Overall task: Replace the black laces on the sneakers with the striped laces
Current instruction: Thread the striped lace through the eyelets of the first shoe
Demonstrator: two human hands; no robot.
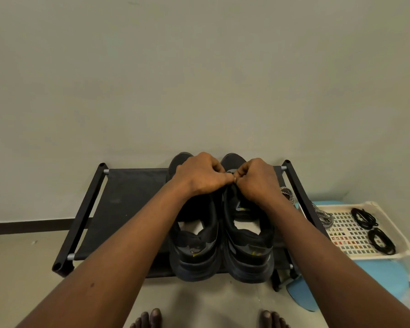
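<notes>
Two black sneakers stand side by side, heels toward me, on a black shoe rack point(128, 200): the left sneaker point(194, 254) and the right sneaker point(249, 252). My left hand point(199, 176) and my right hand point(258, 178) are curled over the lacing area of the right sneaker, thumbs meeting in a pinch. A black-and-white striped lace point(288, 194) comes out from under my right wrist and trails right over the rack's edge. The pinched spot itself is hidden by my fingers. Two coiled black laces point(365, 218) lie in a white tray.
The white perforated tray point(346, 254) sits on a blue stool point(386, 278) to the right of the rack. A plain wall stands right behind the rack. My bare toes point(149, 319) show at the bottom edge on the floor.
</notes>
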